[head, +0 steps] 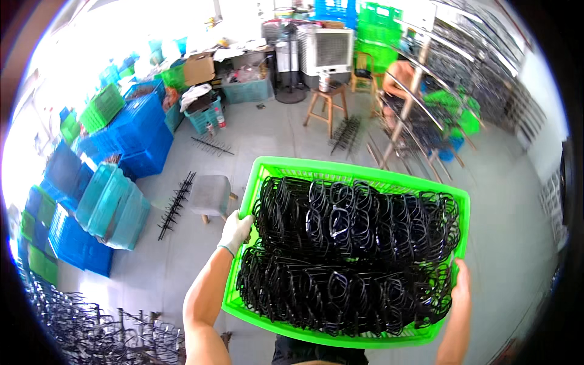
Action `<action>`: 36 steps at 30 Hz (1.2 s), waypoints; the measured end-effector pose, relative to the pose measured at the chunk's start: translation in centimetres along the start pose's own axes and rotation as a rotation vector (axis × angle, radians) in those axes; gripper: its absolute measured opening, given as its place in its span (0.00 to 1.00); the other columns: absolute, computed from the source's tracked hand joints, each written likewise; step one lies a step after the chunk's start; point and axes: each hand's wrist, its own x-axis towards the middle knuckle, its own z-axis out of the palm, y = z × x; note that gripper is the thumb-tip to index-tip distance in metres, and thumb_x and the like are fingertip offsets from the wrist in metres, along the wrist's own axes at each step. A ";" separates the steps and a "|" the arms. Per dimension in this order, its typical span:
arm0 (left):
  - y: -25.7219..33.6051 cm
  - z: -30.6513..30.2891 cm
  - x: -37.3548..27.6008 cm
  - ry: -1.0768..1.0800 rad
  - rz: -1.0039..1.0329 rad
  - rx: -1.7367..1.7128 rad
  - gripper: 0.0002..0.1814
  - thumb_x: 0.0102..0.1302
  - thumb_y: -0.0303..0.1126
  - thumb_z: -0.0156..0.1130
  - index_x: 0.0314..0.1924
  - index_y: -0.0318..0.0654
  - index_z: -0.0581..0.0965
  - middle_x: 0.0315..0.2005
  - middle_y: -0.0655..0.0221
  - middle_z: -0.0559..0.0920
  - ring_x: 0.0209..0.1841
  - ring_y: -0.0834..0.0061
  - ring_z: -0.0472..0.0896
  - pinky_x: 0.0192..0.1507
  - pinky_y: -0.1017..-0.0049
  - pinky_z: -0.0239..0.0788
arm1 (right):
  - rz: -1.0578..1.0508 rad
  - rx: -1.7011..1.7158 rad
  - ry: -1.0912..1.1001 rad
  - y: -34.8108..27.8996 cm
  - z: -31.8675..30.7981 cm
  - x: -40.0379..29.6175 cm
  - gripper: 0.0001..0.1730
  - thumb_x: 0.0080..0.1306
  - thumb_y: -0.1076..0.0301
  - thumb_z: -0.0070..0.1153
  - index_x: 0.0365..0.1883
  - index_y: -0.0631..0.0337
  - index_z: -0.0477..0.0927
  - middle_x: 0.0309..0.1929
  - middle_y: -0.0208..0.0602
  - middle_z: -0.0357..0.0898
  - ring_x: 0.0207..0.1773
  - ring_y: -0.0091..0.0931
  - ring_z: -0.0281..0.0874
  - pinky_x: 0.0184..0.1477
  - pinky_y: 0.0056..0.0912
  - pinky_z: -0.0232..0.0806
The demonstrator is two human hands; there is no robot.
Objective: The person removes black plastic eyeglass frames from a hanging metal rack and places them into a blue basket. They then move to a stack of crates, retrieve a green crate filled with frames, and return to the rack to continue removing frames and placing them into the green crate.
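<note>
A bright green plastic basket (365,169) is held up in front of my body, its near rim close to my waist. Two packed rows of glossy black looped pieces (340,228), which look like spectacle frames on racks, fill most of it. My left hand (236,232), in a white glove, grips the basket's left side. On the right side, my bare right hand (461,279) holds the rim; some fingers are hidden behind the wall.
A grey padded stool (210,195) and a black spiked rack (177,205) stand beyond my left hand. Blue crates (137,132) line the left. Black racks (114,337) crowd the lower left. A person (401,84) sits behind a pole frame (406,105) at the upper right.
</note>
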 end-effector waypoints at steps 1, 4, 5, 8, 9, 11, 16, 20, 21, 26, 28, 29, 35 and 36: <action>-0.4 0.4 -1.3 0.008 -0.059 -0.014 0.19 0.58 0.42 0.56 0.41 0.33 0.73 0.20 0.64 0.76 0.17 0.71 0.76 0.22 0.71 0.69 | 0.019 0.008 -0.074 -2.5 2.8 -2.2 0.21 0.60 0.52 0.53 0.44 0.59 0.77 0.39 0.37 0.77 0.42 0.28 0.74 0.45 0.39 0.67; -1.3 5.7 -1.1 -0.005 -0.221 -0.090 0.26 0.60 0.52 0.56 0.42 0.34 0.74 0.22 0.63 0.78 0.18 0.72 0.78 0.23 0.71 0.70 | 0.034 -0.063 -0.175 -1.9 0.9 1.8 0.21 0.64 0.51 0.52 0.42 0.61 0.76 0.31 0.31 0.77 0.30 0.24 0.74 0.31 0.30 0.67; -1.7 3.6 1.9 -0.011 -0.279 -0.050 0.28 0.60 0.56 0.55 0.43 0.34 0.74 0.21 0.64 0.78 0.18 0.73 0.78 0.23 0.72 0.71 | 0.029 -0.120 -0.220 -4.2 4.3 0.9 0.20 0.65 0.51 0.52 0.42 0.60 0.75 0.30 0.31 0.76 0.29 0.24 0.72 0.31 0.28 0.67; -5.4 3.1 8.1 -0.040 -0.378 -0.032 0.32 0.60 0.58 0.54 0.49 0.35 0.74 0.24 0.62 0.80 0.20 0.72 0.79 0.27 0.72 0.72 | 0.078 -0.296 -0.191 -7.3 11.7 1.6 0.20 0.64 0.51 0.55 0.42 0.60 0.74 0.28 0.29 0.73 0.27 0.22 0.68 0.29 0.27 0.64; -8.9 3.9 10.3 0.023 -0.352 0.099 0.35 0.59 0.59 0.54 0.52 0.33 0.73 0.28 0.60 0.81 0.22 0.70 0.80 0.29 0.71 0.72 | 0.062 -0.311 -0.208 -7.2 14.1 2.4 0.20 0.64 0.52 0.55 0.42 0.60 0.73 0.28 0.29 0.73 0.26 0.22 0.68 0.27 0.27 0.63; -12.3 5.7 12.6 0.048 -0.384 0.032 0.37 0.58 0.58 0.56 0.55 0.32 0.71 0.32 0.58 0.82 0.26 0.68 0.81 0.32 0.70 0.72 | 0.099 -0.380 -0.250 -5.7 17.6 4.9 0.19 0.65 0.52 0.54 0.41 0.60 0.73 0.27 0.29 0.73 0.26 0.22 0.68 0.26 0.27 0.63; -17.9 9.7 14.7 -0.062 -0.521 0.071 0.35 0.54 0.52 0.59 0.56 0.35 0.71 0.42 0.52 0.81 0.45 0.58 0.80 0.50 0.67 0.69 | -0.027 -0.671 -0.292 -3.8 23.0 10.6 0.13 0.65 0.58 0.53 0.32 0.60 0.73 0.22 0.27 0.70 0.21 0.20 0.66 0.22 0.26 0.59; -17.4 11.3 11.3 0.169 -0.391 0.291 0.27 0.57 0.48 0.59 0.51 0.36 0.72 0.39 0.50 0.80 0.44 0.49 0.77 0.48 0.60 0.68 | 0.033 -0.713 -0.369 -5.7 25.3 10.7 0.07 0.62 0.65 0.54 0.31 0.57 0.71 0.20 0.21 0.67 0.20 0.17 0.63 0.20 0.25 0.57; -16.6 11.6 10.0 0.192 -0.311 0.313 0.26 0.57 0.46 0.59 0.49 0.36 0.72 0.37 0.50 0.80 0.42 0.47 0.78 0.46 0.58 0.68 | 0.092 -0.635 -0.341 -5.8 25.0 10.6 0.06 0.60 0.67 0.55 0.33 0.55 0.71 0.20 0.22 0.66 0.19 0.17 0.62 0.20 0.23 0.57; -17.0 9.6 0.9 0.686 -0.651 0.144 0.24 0.62 0.44 0.53 0.50 0.31 0.75 0.46 0.52 0.78 0.52 0.56 0.75 0.56 0.64 0.63 | 0.339 -0.378 -0.477 -4.9 26.2 10.6 0.12 0.58 0.67 0.58 0.38 0.53 0.69 0.20 0.23 0.67 0.17 0.18 0.63 0.17 0.22 0.58; -16.0 9.3 -5.0 0.656 -0.871 0.338 0.24 0.63 0.45 0.53 0.48 0.30 0.75 0.45 0.52 0.78 0.49 0.58 0.76 0.54 0.66 0.64 | 0.319 -0.415 -0.527 -4.5 26.8 9.8 0.15 0.58 0.66 0.59 0.39 0.56 0.68 0.21 0.25 0.68 0.18 0.18 0.65 0.17 0.23 0.59; -15.3 9.9 -8.6 0.708 -0.812 0.163 0.25 0.63 0.45 0.53 0.50 0.31 0.72 0.43 0.53 0.78 0.46 0.59 0.76 0.49 0.63 0.67 | 0.258 -0.447 -0.557 -3.3 26.8 9.2 0.15 0.58 0.64 0.59 0.37 0.58 0.68 0.21 0.26 0.69 0.17 0.18 0.65 0.17 0.24 0.58; 6.3 21.0 -16.9 0.433 -1.129 -1.219 0.21 0.62 0.47 0.54 0.50 0.43 0.73 0.38 0.68 0.78 0.38 0.73 0.75 0.35 0.69 0.68 | 0.216 -0.279 -1.063 -2.4 32.0 3.5 0.29 0.61 0.62 0.60 0.52 0.71 0.61 0.27 0.31 0.70 0.24 0.23 0.67 0.23 0.28 0.62; 7.3 21.2 -17.4 0.438 -1.072 -1.142 0.19 0.64 0.44 0.52 0.51 0.42 0.72 0.45 0.67 0.76 0.43 0.73 0.74 0.40 0.69 0.67 | 0.431 -0.237 -1.123 -2.8 33.3 2.6 0.32 0.61 0.62 0.59 0.54 0.71 0.57 0.29 0.33 0.69 0.25 0.24 0.68 0.24 0.29 0.63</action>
